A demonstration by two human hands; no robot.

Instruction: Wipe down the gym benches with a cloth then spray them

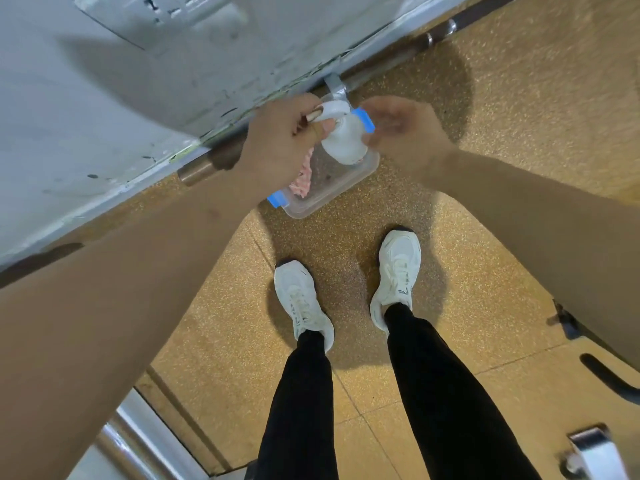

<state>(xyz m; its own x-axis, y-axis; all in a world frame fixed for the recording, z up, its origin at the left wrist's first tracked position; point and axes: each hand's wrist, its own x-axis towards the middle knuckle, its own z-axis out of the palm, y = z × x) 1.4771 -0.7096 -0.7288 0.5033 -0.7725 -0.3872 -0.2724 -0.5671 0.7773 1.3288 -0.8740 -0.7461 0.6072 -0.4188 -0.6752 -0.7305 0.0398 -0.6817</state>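
My left hand grips the white head of a spray bottle, holding it above a clear plastic tub with blue clips that stands on the floor. A pink cloth lies inside the tub, partly hidden by my left hand. Just right of the bottle, my right hand is blurred, its fingers spread and touching or nearly touching the bottle's side. The worn grey bench pad fills the upper left.
A brown metal bar of the bench frame runs diagonally under the pad's edge. My white shoes and black trousers stand on yellow speckled floor. Chrome tubing is at bottom left, other equipment parts at the lower right edge.
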